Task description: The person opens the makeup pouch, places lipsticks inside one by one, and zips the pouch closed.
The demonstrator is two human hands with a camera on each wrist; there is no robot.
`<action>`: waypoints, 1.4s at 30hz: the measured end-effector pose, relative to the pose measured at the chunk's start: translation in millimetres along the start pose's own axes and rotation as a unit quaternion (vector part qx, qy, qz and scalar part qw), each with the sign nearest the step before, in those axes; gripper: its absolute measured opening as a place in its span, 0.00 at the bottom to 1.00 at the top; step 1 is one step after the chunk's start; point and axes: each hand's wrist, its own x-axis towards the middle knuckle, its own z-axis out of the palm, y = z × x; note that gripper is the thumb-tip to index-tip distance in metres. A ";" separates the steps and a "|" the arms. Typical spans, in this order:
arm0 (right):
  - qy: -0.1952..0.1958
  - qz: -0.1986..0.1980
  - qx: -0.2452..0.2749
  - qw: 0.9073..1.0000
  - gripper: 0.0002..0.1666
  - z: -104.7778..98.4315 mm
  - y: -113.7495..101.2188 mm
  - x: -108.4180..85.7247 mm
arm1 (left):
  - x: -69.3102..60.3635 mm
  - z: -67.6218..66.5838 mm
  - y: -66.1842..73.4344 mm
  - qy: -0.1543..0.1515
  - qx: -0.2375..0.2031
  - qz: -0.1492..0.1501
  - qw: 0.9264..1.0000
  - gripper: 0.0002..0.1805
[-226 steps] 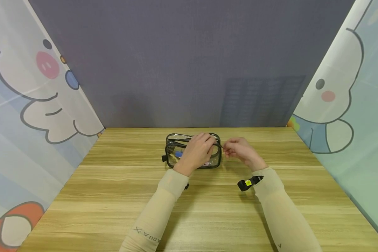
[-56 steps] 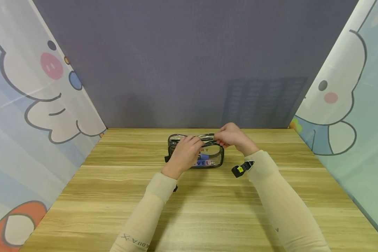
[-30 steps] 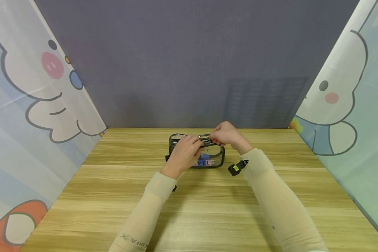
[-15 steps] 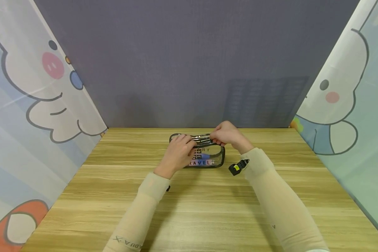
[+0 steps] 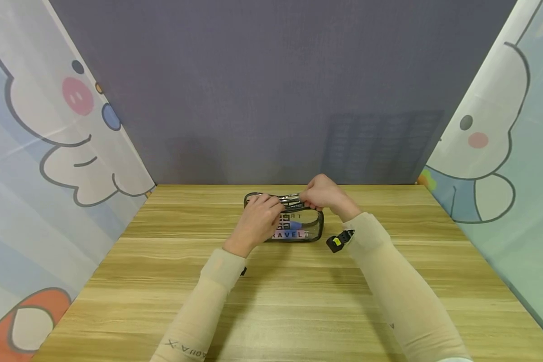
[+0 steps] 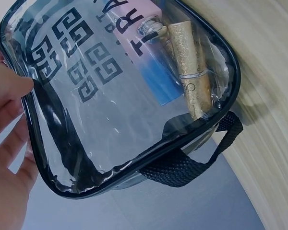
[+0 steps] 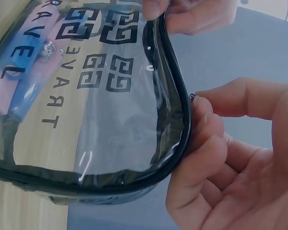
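Note:
A clear toiletry pouch (image 5: 314, 221) with black piping stands on the table, "TRAVEL" printed on its front. My left hand (image 5: 255, 221) holds its top edge at the left; in the left wrist view the thumb (image 6: 12, 84) lies on the near side, other fingers behind. Near the top right corner, my right hand (image 5: 324, 193) pinches a small zipper pull (image 7: 192, 97) between thumb and index finger. Through the plastic show a gold tube (image 6: 189, 67) and pink-and-blue tubes (image 7: 31, 91). How far the zipper is closed cannot be told.
The wooden table (image 5: 289, 311) ends at a grey partition (image 5: 271, 100) just behind the pouch. Cartoon-printed curtains (image 5: 488, 151) flank both sides. A black webbing loop (image 6: 197, 165) sticks out from the pouch's end.
My right hand has come from beside the pouch onto its top edge, then shifted slightly left. My left hand has slid left along the top, uncovering more of the lettering.

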 end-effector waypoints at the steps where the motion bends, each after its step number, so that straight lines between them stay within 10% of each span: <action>1: -0.002 -0.002 -0.002 1.000 0.17 0.5 -0.3 0.2 | 0.3 0.1 0.2 0.000 -0.001 0.002 1.000 0.06; 24: 0.000 -0.016 -0.018 1.000 0.17 21.2 -18.3 8.1 | 0.2 3.0 2.4 0.026 -0.003 0.023 0.999 0.05; 42: 0.005 0.000 -0.154 0.988 0.28 18.8 -9.4 9.6 | -4.2 2.8 1.4 0.031 0.001 0.019 0.999 0.08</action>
